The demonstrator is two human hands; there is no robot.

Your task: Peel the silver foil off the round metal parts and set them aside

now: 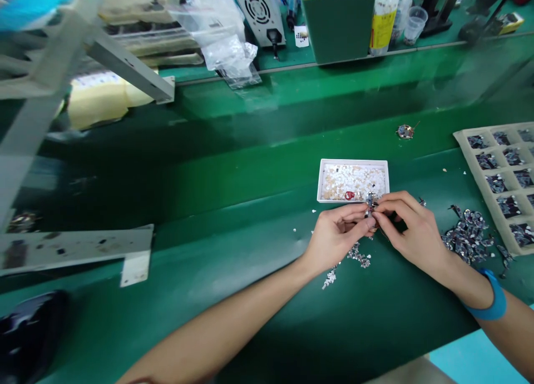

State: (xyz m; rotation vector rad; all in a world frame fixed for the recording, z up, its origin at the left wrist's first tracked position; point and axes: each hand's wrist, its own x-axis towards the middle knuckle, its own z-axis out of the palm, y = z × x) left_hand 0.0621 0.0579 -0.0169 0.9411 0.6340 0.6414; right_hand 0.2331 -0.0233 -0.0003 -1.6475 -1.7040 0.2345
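Observation:
My left hand (340, 234) pinches a small shiny metal part (369, 199) between thumb and fingers, just over the near edge of a white tray (319, 182). Meeting it from the right, my right hand (411, 225) has its fingertips closed at the same part; whether they hold a separate tiny piece is too small to tell. Many tiny white and tan bits and a red ring-like piece (349, 195) lie in the tray. Below my left hand are small silvery pieces (359, 256). A heap of similar metal parts (467, 236) lies beside my right wrist.
A beige compartment tray (479, 178) with dark metal parts stands at the right. A round metal piece (405, 131) lies farther back. On the back ledge are a green bin (340, 28), a yellow-labelled bottle (382, 25) and plastic bags (229, 55). A metal frame (75, 245) occupies the left.

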